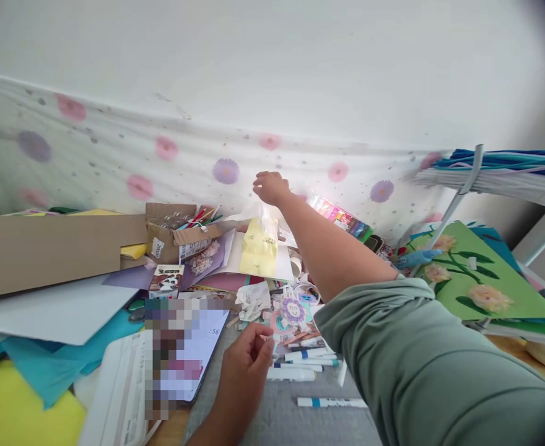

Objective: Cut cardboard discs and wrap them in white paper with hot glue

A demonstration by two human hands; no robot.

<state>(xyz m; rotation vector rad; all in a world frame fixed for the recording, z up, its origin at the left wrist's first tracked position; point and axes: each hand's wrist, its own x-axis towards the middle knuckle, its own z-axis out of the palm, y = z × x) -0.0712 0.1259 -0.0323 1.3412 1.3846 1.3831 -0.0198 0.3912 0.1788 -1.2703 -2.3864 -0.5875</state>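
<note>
My right hand (271, 186) reaches far forward, its fingers closed on the top of a white tissue (267, 218). The tissue stretches up from a yellow tissue pack (259, 249), and its lower end is still in the pack. Nearer to me, my left hand (249, 359) is closed with thumb and forefinger together; what is between them, if anything, is too small to make out. Just beyond it lie round paper cutouts with drawn faces (293, 311) and a crumpled white tissue (252, 300). Several white markers (300, 365) are to its right.
Left of my left hand, a tablet (207, 353) leans beside a white case (117, 390). Behind are a panda box (166, 280) and a cardboard box (163, 238) of pencils. A green flower picture (481, 272) and a white metal stand (453, 210) are at right.
</note>
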